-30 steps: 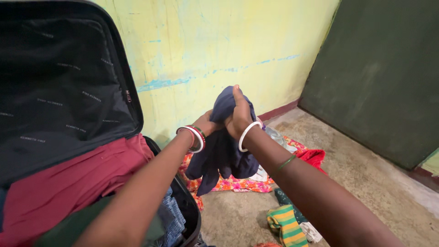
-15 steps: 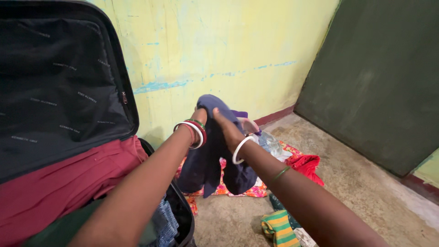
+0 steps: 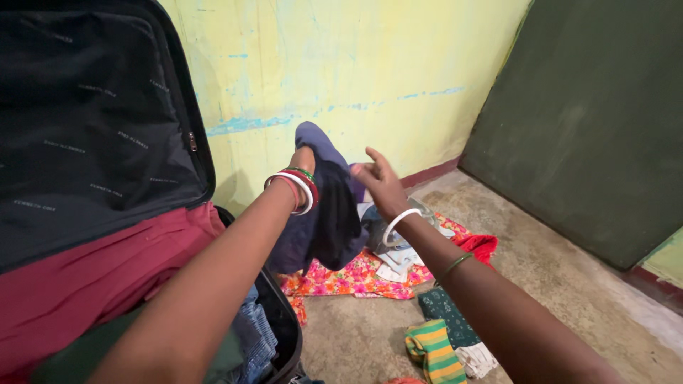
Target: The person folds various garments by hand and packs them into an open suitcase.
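Head view: the left hand (image 3: 304, 158) is raised in front of the yellow wall (image 3: 341, 78), and a navy cloth (image 3: 329, 206) is draped over it. The cloth covers the fingers, so I cannot tell whether they are curled or spread; the cloth hangs down from the hand past the wrist, where red, white and green bangles (image 3: 299, 186) sit. Its lower folds dangle above the floral cloth (image 3: 341, 279) on the floor.

The right hand (image 3: 383, 183) is just right of the navy cloth, fingers spread and loose, thumb up, holding nothing. Its fingertips are close to the cloth's right edge; whether they touch it cannot be told. A white bangle (image 3: 398, 222) rings that wrist and a thin green one (image 3: 455, 264) sits further up the forearm.

To the left stands an open suitcase (image 3: 281, 334), its dark lid (image 3: 92, 121) upright against the wall. A maroon garment (image 3: 92, 284) fills it, with denim (image 3: 250, 338) at the near edge.

On the concrete floor (image 3: 569, 284) lie a red cloth (image 3: 480, 247), a dark green patterned cloth (image 3: 447, 307) and a striped green-yellow cloth (image 3: 430, 350). A dark green door (image 3: 597, 121) stands at right.
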